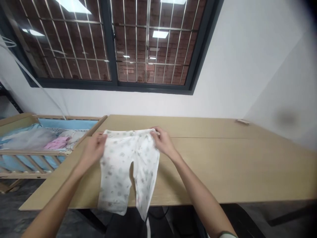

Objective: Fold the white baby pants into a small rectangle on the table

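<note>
A small pair of white baby pants (119, 165) with a faint scattered print hangs stretched between my two hands, waistband at the top. My left hand (96, 147) grips the waistband's left corner with closed fingers. At the opposite corner, my right hand (162, 140) pinches the waistband between thumb and fingers. The two legs hang down over the near edge of the wooden table (210, 165), the right leg looking narrower and slightly twisted.
Left of the table stands a wooden crib (37, 152) with blue lining, holding a pink cloth (57, 142) and pale bedding. A small flat object (242, 122) lies at the table's far right edge. A barred window (148, 46) is above, and a dark chair (133, 226) is below.
</note>
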Motion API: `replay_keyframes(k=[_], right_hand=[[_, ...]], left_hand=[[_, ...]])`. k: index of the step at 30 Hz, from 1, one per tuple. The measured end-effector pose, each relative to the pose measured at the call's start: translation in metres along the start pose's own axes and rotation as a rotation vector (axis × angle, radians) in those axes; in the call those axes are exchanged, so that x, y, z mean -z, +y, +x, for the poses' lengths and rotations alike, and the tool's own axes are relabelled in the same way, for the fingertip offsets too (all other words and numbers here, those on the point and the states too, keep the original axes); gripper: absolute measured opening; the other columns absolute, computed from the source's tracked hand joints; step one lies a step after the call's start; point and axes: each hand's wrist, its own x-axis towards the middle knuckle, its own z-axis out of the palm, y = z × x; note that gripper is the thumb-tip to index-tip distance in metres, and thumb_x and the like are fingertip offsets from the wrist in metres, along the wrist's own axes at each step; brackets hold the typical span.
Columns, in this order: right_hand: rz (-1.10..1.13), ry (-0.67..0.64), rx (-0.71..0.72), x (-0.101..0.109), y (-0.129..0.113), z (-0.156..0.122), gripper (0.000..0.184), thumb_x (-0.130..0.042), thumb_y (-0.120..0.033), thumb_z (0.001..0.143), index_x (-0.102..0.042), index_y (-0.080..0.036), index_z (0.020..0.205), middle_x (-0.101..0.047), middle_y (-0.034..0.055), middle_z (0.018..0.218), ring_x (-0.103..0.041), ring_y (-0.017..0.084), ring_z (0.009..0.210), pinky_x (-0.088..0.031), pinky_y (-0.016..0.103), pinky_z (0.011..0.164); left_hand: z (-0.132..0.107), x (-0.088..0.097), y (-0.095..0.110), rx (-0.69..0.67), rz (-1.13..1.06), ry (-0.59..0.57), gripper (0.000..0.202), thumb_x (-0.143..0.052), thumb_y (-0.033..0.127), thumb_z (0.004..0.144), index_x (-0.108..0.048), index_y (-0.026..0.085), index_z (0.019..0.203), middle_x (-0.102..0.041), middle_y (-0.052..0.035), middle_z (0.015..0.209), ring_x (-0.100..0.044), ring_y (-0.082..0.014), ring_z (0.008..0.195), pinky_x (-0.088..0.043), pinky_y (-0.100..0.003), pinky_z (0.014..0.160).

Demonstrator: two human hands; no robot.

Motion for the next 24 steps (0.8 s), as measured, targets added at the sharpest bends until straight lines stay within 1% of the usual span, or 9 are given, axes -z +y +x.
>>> replay_keyframes(k=[1,2,4,6,8,11,16,19,24], right_hand=[[-0.058,0.002,-0.012,-0.002,0.025,0.008,0.023,-0.051,-0.03,0.098,-0.067,-0.019,0.109,-0.072,0.0057,0.1,-0.065,0.019,0.088,-0.05,0.031,0.083],[-0.114,-0.013,-0.027,-0.005,0.049,0.015,0.022,-0.049,-0.027,0.098,-0.066,-0.018,0.109,-0.071,0.0068,0.102,-0.065,0.02,0.091,-0.049,0.031,0.085],[-0.236,-0.081,-0.066,-0.014,0.097,0.025,0.023,-0.044,-0.021,0.099,-0.066,-0.017,0.104,-0.07,0.009,0.103,-0.064,0.02,0.096,-0.047,0.031,0.087],[-0.322,-0.177,-0.08,-0.024,0.136,0.03,0.021,-0.045,-0.017,0.098,-0.065,-0.016,0.101,-0.069,0.009,0.102,-0.063,0.02,0.096,-0.046,0.03,0.087],[-0.364,-0.234,-0.09,-0.032,0.166,0.03,0.015,-0.05,-0.017,0.096,-0.065,-0.016,0.1,-0.069,0.0077,0.1,-0.063,0.019,0.094,-0.046,0.028,0.085],[-0.422,-0.267,-0.115,-0.04,0.193,0.026,0.015,-0.054,-0.018,0.097,-0.063,-0.017,0.108,-0.069,0.0075,0.105,-0.063,0.019,0.095,-0.044,0.026,0.083],[-0.557,-0.269,-0.154,-0.053,0.217,0.025,0.022,-0.045,-0.018,0.101,-0.062,-0.015,0.114,-0.066,0.0129,0.114,-0.058,0.022,0.109,-0.04,0.03,0.095],[-0.622,-0.264,-0.171,-0.059,0.227,0.033,0.024,-0.043,-0.019,0.102,-0.063,-0.015,0.115,-0.064,0.0156,0.118,-0.055,0.025,0.113,-0.037,0.034,0.099],[-0.658,-0.25,-0.195,-0.062,0.241,0.046,0.025,-0.046,-0.02,0.102,-0.062,-0.016,0.12,-0.063,0.0162,0.124,-0.051,0.026,0.118,-0.033,0.036,0.101]], left_hand=[[0.01,-0.029,0.002,-0.013,0.01,-0.09,0.048,-0.026,0.055,0.102,-0.058,0.02,0.114,-0.072,-0.0035,0.094,-0.067,-0.0206,0.081,-0.053,-0.029,0.072],[0.019,-0.056,0.003,-0.005,0.068,-0.168,0.047,-0.021,0.049,0.104,-0.055,0.02,0.117,-0.072,-0.0063,0.099,-0.068,-0.0225,0.086,-0.052,-0.031,0.074],[0.03,-0.103,0.002,0.008,0.118,-0.227,0.043,-0.02,0.042,0.105,-0.055,0.02,0.118,-0.072,-0.0099,0.102,-0.069,-0.0263,0.091,-0.051,-0.034,0.075],[0.036,-0.136,-0.004,0.017,0.158,-0.258,0.04,-0.021,0.039,0.105,-0.055,0.022,0.118,-0.072,-0.0112,0.105,-0.069,-0.028,0.093,-0.05,-0.035,0.076],[0.039,-0.159,-0.012,0.025,0.196,-0.279,0.038,-0.022,0.036,0.105,-0.055,0.023,0.12,-0.071,-0.0121,0.111,-0.069,-0.0281,0.096,-0.049,-0.035,0.078],[0.046,-0.182,-0.022,0.02,0.252,-0.298,0.037,-0.023,0.032,0.105,-0.056,0.021,0.121,-0.07,-0.0134,0.114,-0.068,-0.0277,0.101,-0.048,-0.036,0.083],[0.06,-0.21,-0.035,-0.025,0.326,-0.307,0.034,-0.03,0.026,0.104,-0.06,0.017,0.118,-0.068,-0.0154,0.113,-0.063,-0.028,0.11,-0.045,-0.037,0.094],[0.069,-0.223,-0.041,-0.032,0.359,-0.3,0.034,-0.032,0.025,0.104,-0.06,0.015,0.119,-0.066,-0.0169,0.115,-0.06,-0.0289,0.114,-0.043,-0.038,0.097],[0.086,-0.239,-0.047,-0.044,0.383,-0.294,0.036,-0.03,0.026,0.104,-0.06,0.015,0.121,-0.065,-0.0176,0.116,-0.058,-0.0297,0.115,-0.043,-0.04,0.098]])
